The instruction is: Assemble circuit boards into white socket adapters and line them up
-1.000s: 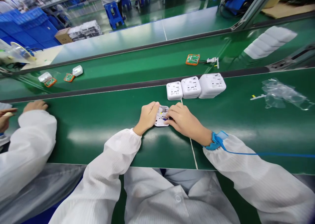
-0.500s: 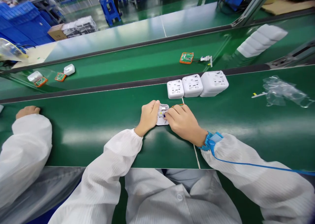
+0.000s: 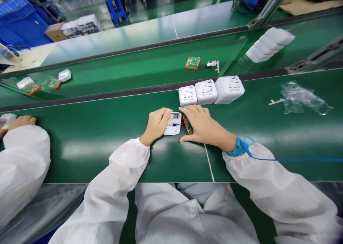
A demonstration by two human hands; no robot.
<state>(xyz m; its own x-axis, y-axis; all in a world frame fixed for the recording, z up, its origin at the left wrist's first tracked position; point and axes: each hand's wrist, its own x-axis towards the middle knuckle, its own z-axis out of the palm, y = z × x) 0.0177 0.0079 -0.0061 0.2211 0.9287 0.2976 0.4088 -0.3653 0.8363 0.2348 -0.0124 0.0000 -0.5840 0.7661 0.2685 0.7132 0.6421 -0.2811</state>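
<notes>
An open white plastic housing half (image 3: 173, 124) lies on the green table, short wires running from it to an orange-edged green circuit board (image 3: 188, 124) at its right. My left hand (image 3: 155, 124) is curled round the housing's left edge and holds it. My right hand (image 3: 203, 126) lies over the circuit board, fingers bent round it, thumb on the table. A blue wrist strap (image 3: 239, 147) with a blue cord is on my right wrist. Just beyond my hands stand three closed white adapter blocks (image 3: 210, 91) in a row.
On the conveyor belt (image 3: 120, 70) behind lie another circuit board with a plug part (image 3: 193, 62), two boards and white shells at the left (image 3: 53, 81), and a stack of white shells (image 3: 269, 44). Crumpled clear plastic bags (image 3: 302, 97) sit at right. A co-worker's sleeve and hand (image 3: 18, 124) are at left.
My right hand moved off the housing to the right and now covers the circuit board, which lies exposed beside the housing. The belt's parts drifted left.
</notes>
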